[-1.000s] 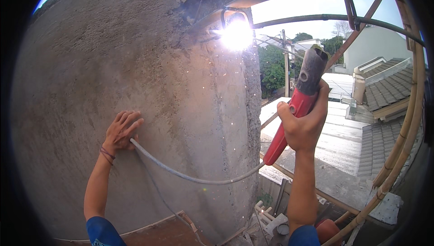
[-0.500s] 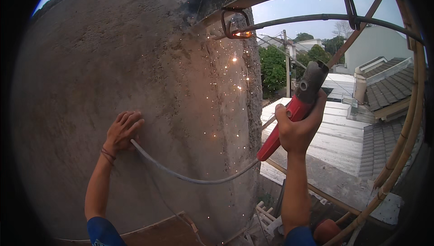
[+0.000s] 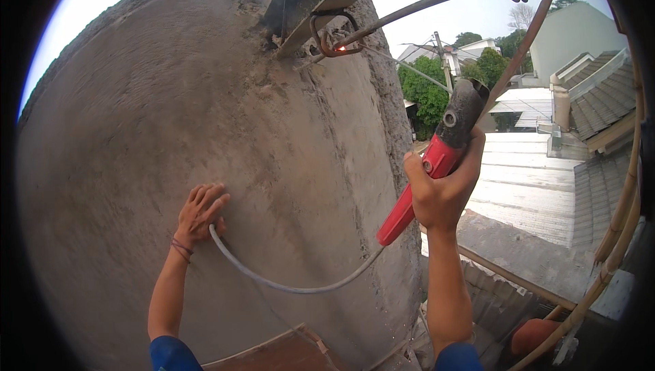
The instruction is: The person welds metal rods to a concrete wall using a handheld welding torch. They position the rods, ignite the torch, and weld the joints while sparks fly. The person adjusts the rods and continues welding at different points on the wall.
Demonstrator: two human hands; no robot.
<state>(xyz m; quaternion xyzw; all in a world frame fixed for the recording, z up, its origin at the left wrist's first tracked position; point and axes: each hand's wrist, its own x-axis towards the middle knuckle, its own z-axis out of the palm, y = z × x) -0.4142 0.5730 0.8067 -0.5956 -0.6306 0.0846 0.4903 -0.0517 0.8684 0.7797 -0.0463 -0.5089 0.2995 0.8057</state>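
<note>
My right hand (image 3: 443, 197) is wrapped round a red welding electrode holder (image 3: 399, 214) with a blackened head, tilted up and to the right. I cannot make out an electrode in its jaws. A grey cable (image 3: 293, 289) leaves its lower end and sags across to my left hand (image 3: 200, 214). That hand rests against the rough wall (image 3: 136, 132), its fingers bent over the cable. Above, a bent metal loop (image 3: 315, 33) hangs round a thin rod (image 3: 423, 8) beside a steel beam (image 3: 341, 6). A small orange glow (image 3: 341, 48) shows at the loop's lower edge.
A rusty diagonal bar (image 3: 522, 47) and curved bamboo poles (image 3: 617, 228) stand at the right. A brown board (image 3: 273, 350) lies below the wall. Beyond are white metal roofing (image 3: 525, 180), tiled roofs (image 3: 600, 98), trees (image 3: 423, 88) and a utility pole (image 3: 445, 57).
The shower of sparks has mostly died away, and the glow at the loop has shrunk. My view has shifted and tilted; both hands keep their grips.
</note>
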